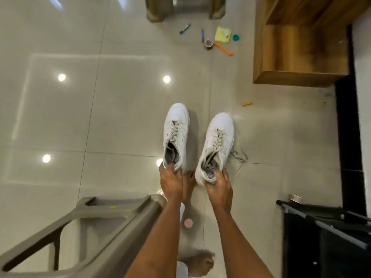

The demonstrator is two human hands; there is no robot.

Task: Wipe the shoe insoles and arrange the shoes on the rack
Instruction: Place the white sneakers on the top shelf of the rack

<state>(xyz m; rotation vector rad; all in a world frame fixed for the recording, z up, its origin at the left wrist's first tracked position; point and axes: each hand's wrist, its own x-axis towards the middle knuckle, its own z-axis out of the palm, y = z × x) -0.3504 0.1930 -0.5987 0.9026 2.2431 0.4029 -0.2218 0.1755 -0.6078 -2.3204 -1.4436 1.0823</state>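
Observation:
Two white lace-up sneakers are held by their heels above a glossy tiled floor, toes pointing away from me. My left hand (170, 181) grips the heel of the left sneaker (176, 133). My right hand (218, 187) grips the heel of the right sneaker (217, 145), whose loose lace trails toward the floor on its right side. Grey insoles show inside both shoe openings. A black rack (325, 227) stands at the lower right.
A grey plastic stool (96, 227) is at the lower left. A wooden cabinet (299, 53) stands at the upper right. Brushes, a yellow cloth (222, 34) and a small tin lie on the floor ahead. A pink lid (188, 223) and my bare feet are below my arms.

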